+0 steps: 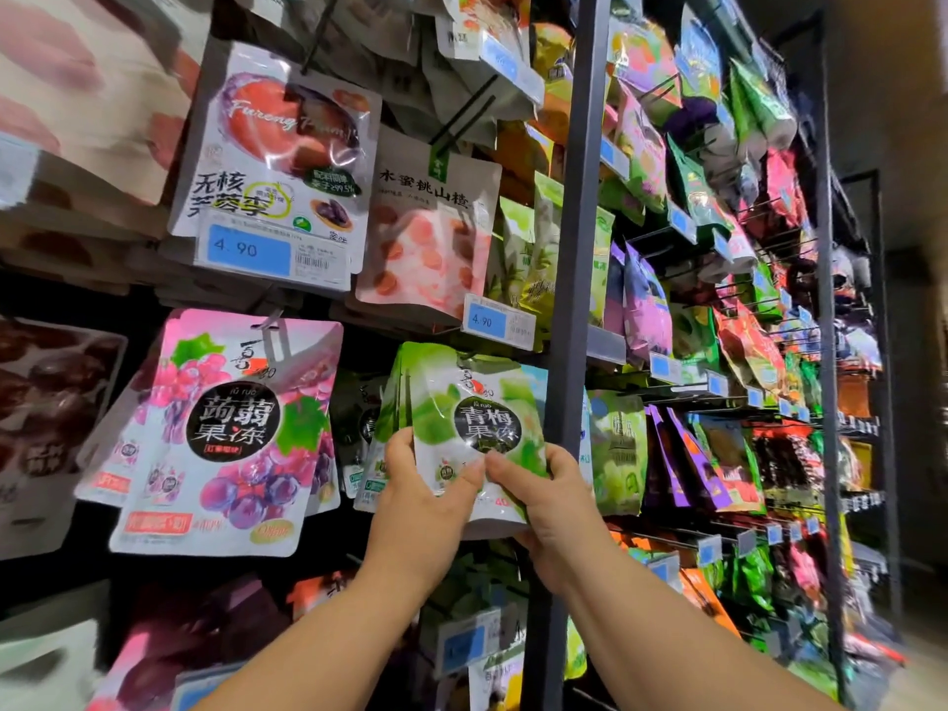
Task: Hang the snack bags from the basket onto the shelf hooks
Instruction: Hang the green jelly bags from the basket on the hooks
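One green bag [477,402] between left hand [420,500], right hand [549,505], packed shelf [579,197]

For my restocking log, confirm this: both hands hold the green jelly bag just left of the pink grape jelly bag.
Not left. The head view shows the left hand and right hand holding the green jelly bag just right of the pink grape jelly bag.

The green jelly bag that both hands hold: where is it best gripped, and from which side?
Grip the green jelly bag at its lower edge, coming from below, thumbs on the front, as the left hand and right hand do. It is flat and upright; this probably leaves its top free for hanging.
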Demonstrator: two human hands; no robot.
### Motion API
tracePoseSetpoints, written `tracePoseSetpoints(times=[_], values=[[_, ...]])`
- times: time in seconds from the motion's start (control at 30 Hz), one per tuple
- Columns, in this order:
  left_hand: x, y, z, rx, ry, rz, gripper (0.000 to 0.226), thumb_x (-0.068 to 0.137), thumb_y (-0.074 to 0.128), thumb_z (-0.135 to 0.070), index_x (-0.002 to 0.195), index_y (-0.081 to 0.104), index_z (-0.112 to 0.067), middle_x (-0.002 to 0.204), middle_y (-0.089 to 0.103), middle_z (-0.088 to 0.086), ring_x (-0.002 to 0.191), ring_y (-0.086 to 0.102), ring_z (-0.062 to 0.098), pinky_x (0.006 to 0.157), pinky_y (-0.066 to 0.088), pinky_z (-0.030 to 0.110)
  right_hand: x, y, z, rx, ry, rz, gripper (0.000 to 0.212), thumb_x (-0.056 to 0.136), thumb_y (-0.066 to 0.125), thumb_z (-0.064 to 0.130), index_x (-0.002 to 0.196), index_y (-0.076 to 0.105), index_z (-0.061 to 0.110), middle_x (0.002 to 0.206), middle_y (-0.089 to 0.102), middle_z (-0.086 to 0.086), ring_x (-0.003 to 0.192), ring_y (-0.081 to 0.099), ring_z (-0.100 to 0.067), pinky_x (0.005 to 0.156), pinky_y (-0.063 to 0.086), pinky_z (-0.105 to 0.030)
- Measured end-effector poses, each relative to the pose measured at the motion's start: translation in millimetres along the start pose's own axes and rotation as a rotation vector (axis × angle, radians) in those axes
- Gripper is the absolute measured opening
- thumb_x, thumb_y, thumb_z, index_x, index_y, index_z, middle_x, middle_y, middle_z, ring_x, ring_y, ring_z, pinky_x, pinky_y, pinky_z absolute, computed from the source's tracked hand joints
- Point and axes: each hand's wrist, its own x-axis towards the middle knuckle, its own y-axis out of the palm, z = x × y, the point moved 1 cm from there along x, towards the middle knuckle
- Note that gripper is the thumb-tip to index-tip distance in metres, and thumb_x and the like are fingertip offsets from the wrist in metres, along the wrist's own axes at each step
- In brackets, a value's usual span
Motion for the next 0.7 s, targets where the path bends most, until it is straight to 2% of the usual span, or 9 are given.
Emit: tracePoseSetpoints(times=[0.07, 0.1, 0.17, 0.2, 0.3, 0.43, 0.5, 0.6, 0.7], values=[[3, -1, 2, 0.003, 0.032, -0.007, 0.07, 0.09, 0.068, -0.031, 0.146, 0.026, -0.025, 0.103, 0.045, -0.031, 0.086, 0.046, -0.015, 0.066, 0.038, 0.002, 2, 0, -4, 0.002, -0.03, -0.011, 0.052, 0.075, 0.084, 0.011, 0.119, 0.055, 0.012, 0.102, 0.075, -0.012, 0.095, 0.073, -0.033, 0.084, 0.059, -0.048], [4, -1, 4, -0.002, 0.05, -0.003, 0.073, 0.089, 0.069, -0.032, 0.147, 0.025, -0.027, 0.113, 0.05, -0.026, 0.094, 0.05, -0.012, 0.075, 0.04, 0.006, 2, -1, -6, 0.005, -0.05, -0.012, 0.055, 0.073, 0.085, 0.01, 0.119, 0.055, 0.011, 0.104, 0.074, -0.014, 0.097, 0.072, -0.034, 0.091, 0.056, -0.053], [5, -1, 7, -0.013, 0.075, 0.014, 0.08, 0.088, 0.07, -0.034, 0.15, 0.021, -0.029, 0.132, 0.048, -0.016, 0.113, 0.051, 0.002, 0.093, 0.04, 0.021, 1, -3, -9, 0.023, -0.083, -0.007, 0.06, 0.07, 0.085, 0.011, 0.12, 0.053, 0.01, 0.107, 0.073, -0.017, 0.101, 0.07, -0.037, 0.096, 0.052, -0.058], [4, -1, 7, -0.011, 0.084, 0.025, 0.083, 0.088, 0.07, -0.035, 0.152, 0.017, -0.029, 0.135, 0.043, -0.015, 0.12, 0.046, 0.005, 0.097, 0.037, 0.023, 1, -5, -12, 0.035, -0.095, -0.007, 0.059, 0.071, 0.085, 0.009, 0.12, 0.053, 0.01, 0.108, 0.072, -0.017, 0.102, 0.07, -0.037, 0.097, 0.051, -0.057], [4, 1, 9, 0.001, 0.098, 0.043, 0.088, 0.089, 0.068, -0.034, 0.154, 0.01, -0.029, 0.132, 0.032, -0.017, 0.124, 0.034, 0.003, 0.097, 0.03, 0.021, 3, -8, -18, 0.051, -0.11, -0.021, 0.055, 0.074, 0.084, 0.006, 0.119, 0.053, 0.012, 0.109, 0.072, -0.016, 0.102, 0.07, -0.036, 0.097, 0.052, -0.056], [12, 4, 13, 0.014, 0.086, 0.031, 0.085, 0.089, 0.068, -0.034, 0.154, 0.013, -0.029, 0.142, 0.041, -0.01, 0.124, 0.044, 0.009, 0.093, 0.035, 0.023, 10, -6, -19, 0.041, -0.118, -0.027, 0.061, 0.07, 0.086, 0.01, 0.121, 0.052, 0.009, 0.11, 0.072, -0.017, 0.101, 0.07, -0.034, 0.097, 0.052, -0.055], [16, 4, 13, 0.011, 0.098, 0.012, 0.084, 0.088, 0.069, -0.034, 0.153, 0.016, -0.03, 0.143, 0.044, -0.01, 0.123, 0.047, 0.011, 0.095, 0.039, 0.026, 14, -5, -18, 0.044, -0.125, -0.031, 0.057, 0.073, 0.085, 0.008, 0.119, 0.052, 0.009, 0.109, 0.072, -0.017, 0.101, 0.07, -0.034, 0.096, 0.053, -0.054], [19, 2, 12, 0.017, 0.12, -0.001, 0.084, 0.088, 0.069, -0.034, 0.153, 0.016, -0.031, 0.135, 0.043, -0.015, 0.124, 0.048, 0.011, 0.097, 0.039, 0.027, 19, -3, -17, 0.051, -0.131, -0.038, 0.049, 0.077, 0.081, 0.005, 0.117, 0.054, 0.011, 0.106, 0.073, -0.015, 0.099, 0.071, -0.032, 0.096, 0.054, -0.051], [20, 1, 10, 0.035, 0.123, 0.002, 0.083, 0.091, 0.067, -0.032, 0.154, 0.012, -0.033, 0.127, 0.039, -0.019, 0.114, 0.044, 0.006, 0.087, 0.037, 0.02, 22, 0, -18, 0.034, -0.117, -0.04, 0.048, 0.077, 0.082, 0.008, 0.116, 0.055, 0.013, 0.102, 0.075, -0.009, 0.097, 0.072, -0.028, 0.096, 0.054, -0.049]])
